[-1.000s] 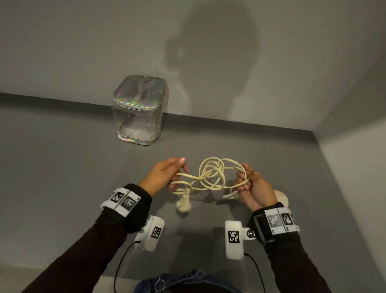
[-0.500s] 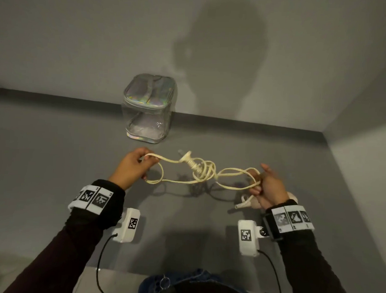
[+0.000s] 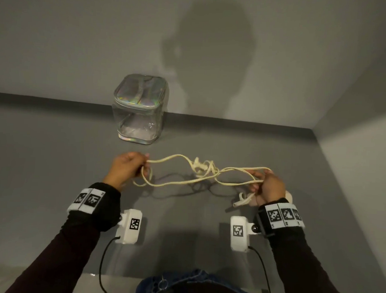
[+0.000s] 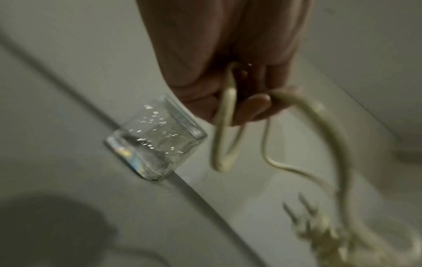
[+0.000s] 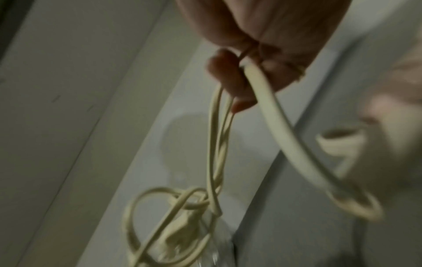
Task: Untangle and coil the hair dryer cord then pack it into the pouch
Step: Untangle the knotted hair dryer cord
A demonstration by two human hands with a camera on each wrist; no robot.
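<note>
While the cream-coloured rubbery hair dryer cord [image 3: 181,179] hangs stretched between my two hands above the grey tabletop [image 3: 54,162], I can see the knot is not out yet: the pronged cream plug [image 3: 200,165] sits wound into a cluster of loops about midway along the span. My left hand [image 3: 125,169] has its fingers curled round a bight of cord, a short loop dangling below the knuckles in the left wrist view, and my right hand [image 3: 269,185] pinches several strands between thumb and curled fingers. The pale pink hair dryer body [image 3: 288,198] lies on the tabletop mostly hidden behind my right wrist, so I cannot tell how its end of the cord runs. The clear plastic zip pouch with iridescent trim [image 3: 139,113] stands against the back wall, well apart from the cord, and looks zipped shut. My worry is that pulling the hands further apart would cinch the loops around the plug rather than free them; I judge the plug needs feeding back through slack loops. A hard tug could also drag the dryer across the table or strain the cord at its entry
</note>
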